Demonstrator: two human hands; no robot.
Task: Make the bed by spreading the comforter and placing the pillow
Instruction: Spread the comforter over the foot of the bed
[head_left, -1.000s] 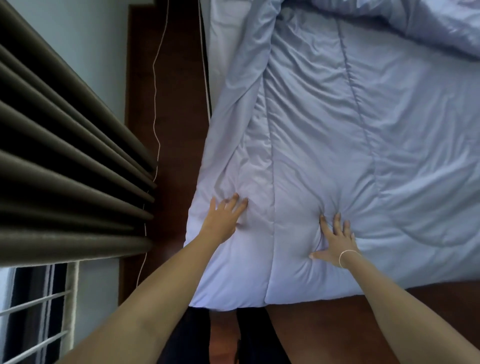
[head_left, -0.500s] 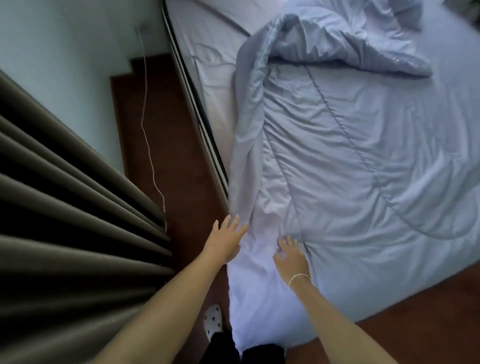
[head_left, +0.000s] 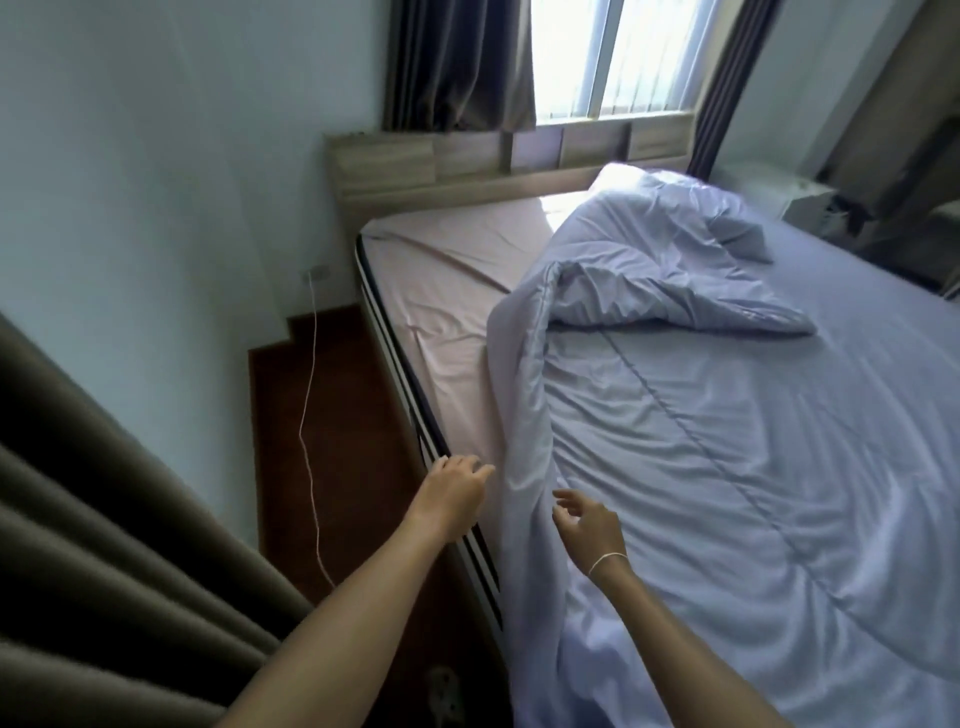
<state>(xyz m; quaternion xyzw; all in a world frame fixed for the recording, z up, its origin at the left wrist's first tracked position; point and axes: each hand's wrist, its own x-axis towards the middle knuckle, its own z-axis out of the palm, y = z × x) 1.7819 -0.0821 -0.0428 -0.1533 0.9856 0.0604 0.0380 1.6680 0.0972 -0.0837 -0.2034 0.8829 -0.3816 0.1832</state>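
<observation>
A pale blue comforter (head_left: 727, 441) lies over most of the bed, its far end folded back on itself in a rumpled heap. To its left, a strip of the fitted sheet (head_left: 447, 291) is bare. My left hand (head_left: 452, 493) hovers over the mattress's left edge, fingers loosely spread, holding nothing. My right hand (head_left: 587, 525) hangs just above the comforter's left border, fingers relaxed, a thin band on the wrist. A light shape (head_left: 618, 176) at the headboard behind the heap may be a pillow; most of it is hidden.
A wooden headboard (head_left: 441, 156) stands under a bright window with dark curtains. A narrow strip of brown floor (head_left: 322, 441) runs between bed and wall, with a white cable hanging from a socket. A brown curtain (head_left: 104, 545) fills the near left. White furniture sits at far right.
Both hands have lifted off the comforter's near end and moved left toward the bed's side edge. My view has swung up, now showing the headboard and window.
</observation>
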